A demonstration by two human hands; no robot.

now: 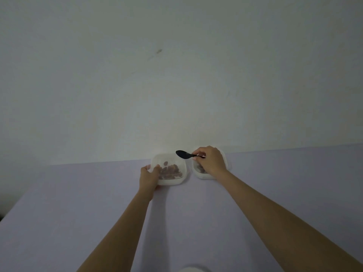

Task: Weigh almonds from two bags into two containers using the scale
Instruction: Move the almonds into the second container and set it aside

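Note:
Two clear plastic containers stand side by side at the table's far edge, against the wall. The left container holds a pile of brown almonds, and my left hand grips its left rim. The right container also has a few almonds in it and is mostly hidden behind my right hand. That hand pinches the handle of a black spoon, whose bowl points left and hovers over the back right corner of the left container. No bags or scale are in view.
A pale lavender table stretches toward me, ending at a plain white wall. A white rounded object pokes in at the bottom edge. A dark gap lies past the table's left edge.

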